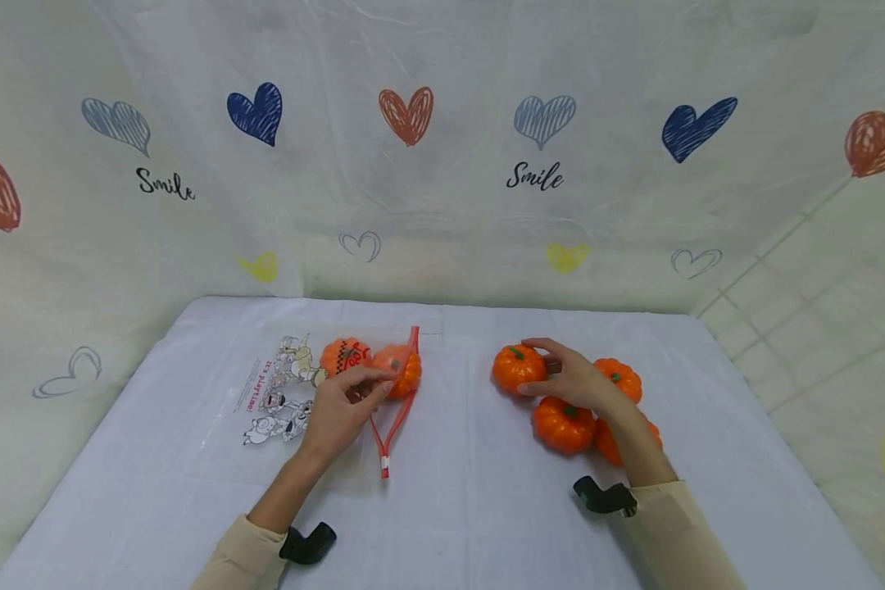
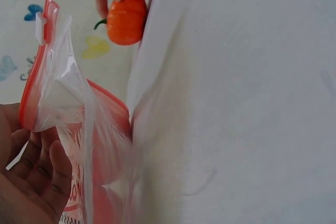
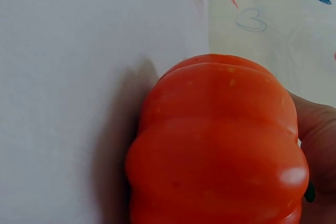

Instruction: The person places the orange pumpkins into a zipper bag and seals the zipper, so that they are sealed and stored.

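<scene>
On the left lies a clear zip bag [image 1: 295, 401] with printed cartoon figures and a red zip edge. Inside it are two small orange pumpkins [image 1: 342, 356], seen through the plastic. My left hand [image 1: 345, 414] pinches the bag's edge near its mouth, thumb against fingers; the red zip strip [image 2: 31, 95] curves up beside the fingertips. To the right, my right hand [image 1: 578, 378] grips a shiny orange pumpkin [image 1: 512, 370] with a green stem, thumb on its near side and fingers over its far side. Another pumpkin [image 3: 220, 145] fills much of the right wrist view.
Beside and under the right hand sit three more pumpkins, one in front [image 1: 563, 428], one behind the wrist [image 1: 621, 377] and one partly hidden by the forearm [image 1: 606, 442]. A white cloth [image 1: 450, 508] covers the table. Behind it hangs a heart-printed curtain [image 1: 442, 188].
</scene>
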A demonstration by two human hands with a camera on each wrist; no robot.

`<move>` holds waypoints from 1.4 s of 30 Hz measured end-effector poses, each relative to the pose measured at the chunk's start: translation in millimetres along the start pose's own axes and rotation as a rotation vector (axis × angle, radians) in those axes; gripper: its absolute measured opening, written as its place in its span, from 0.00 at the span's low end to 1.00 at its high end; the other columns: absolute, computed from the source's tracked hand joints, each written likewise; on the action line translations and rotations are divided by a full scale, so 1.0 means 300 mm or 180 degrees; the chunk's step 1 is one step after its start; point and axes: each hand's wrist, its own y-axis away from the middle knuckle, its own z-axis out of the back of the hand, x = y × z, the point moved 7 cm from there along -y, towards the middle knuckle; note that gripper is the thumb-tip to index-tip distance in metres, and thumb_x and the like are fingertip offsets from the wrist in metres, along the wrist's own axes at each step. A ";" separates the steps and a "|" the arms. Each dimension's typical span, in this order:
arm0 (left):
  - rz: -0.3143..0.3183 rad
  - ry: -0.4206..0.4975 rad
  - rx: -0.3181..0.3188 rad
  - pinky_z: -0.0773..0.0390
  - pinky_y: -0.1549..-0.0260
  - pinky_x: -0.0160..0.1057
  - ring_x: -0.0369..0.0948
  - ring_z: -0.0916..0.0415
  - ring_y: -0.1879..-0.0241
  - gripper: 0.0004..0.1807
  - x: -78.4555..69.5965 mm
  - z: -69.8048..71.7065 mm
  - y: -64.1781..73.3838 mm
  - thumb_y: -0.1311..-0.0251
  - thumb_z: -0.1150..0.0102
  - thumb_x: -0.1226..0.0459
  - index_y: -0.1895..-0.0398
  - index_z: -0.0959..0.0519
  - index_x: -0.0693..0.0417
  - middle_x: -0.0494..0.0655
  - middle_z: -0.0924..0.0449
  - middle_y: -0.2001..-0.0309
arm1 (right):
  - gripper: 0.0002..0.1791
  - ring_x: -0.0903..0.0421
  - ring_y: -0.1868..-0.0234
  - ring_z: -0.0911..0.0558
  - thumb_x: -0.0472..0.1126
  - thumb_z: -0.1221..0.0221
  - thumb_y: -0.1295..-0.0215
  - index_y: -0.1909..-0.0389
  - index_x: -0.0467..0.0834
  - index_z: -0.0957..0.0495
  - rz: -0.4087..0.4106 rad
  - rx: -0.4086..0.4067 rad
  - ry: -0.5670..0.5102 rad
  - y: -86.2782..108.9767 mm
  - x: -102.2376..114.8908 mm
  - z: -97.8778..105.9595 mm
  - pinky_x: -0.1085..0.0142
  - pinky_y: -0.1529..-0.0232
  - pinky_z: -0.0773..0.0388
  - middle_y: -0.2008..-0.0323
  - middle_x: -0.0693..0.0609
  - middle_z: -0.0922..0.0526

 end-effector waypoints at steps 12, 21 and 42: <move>0.0073 -0.0004 0.0007 0.24 0.65 0.28 0.43 0.25 0.62 0.10 0.009 -0.002 -0.001 0.32 0.33 0.63 0.51 0.10 0.41 0.45 0.17 0.64 | 0.46 0.36 0.32 0.24 0.59 0.29 0.37 0.21 0.58 0.39 0.0013 -0.0136 0.0028 0.004 0.004 0.011 0.43 0.38 0.20 0.28 0.35 0.32; 0.0055 0.0004 0.0014 0.23 0.65 0.28 0.42 0.25 0.62 0.10 0.008 -0.004 -0.001 0.32 0.33 0.63 0.51 0.10 0.41 0.45 0.17 0.64 | 0.46 0.38 0.32 0.23 0.60 0.30 0.37 0.21 0.61 0.40 0.0184 -0.0164 -0.0052 0.016 0.035 -0.001 0.44 0.37 0.21 0.27 0.39 0.31; 0.0031 -0.0026 0.0005 0.23 0.64 0.28 0.41 0.25 0.61 0.10 0.005 -0.007 0.000 0.32 0.32 0.62 0.51 0.10 0.43 0.44 0.16 0.63 | 0.48 0.40 0.37 0.18 0.51 0.26 0.38 0.21 0.60 0.41 0.0460 -0.0452 -0.0102 0.029 0.116 0.019 0.49 0.42 0.16 0.25 0.44 0.34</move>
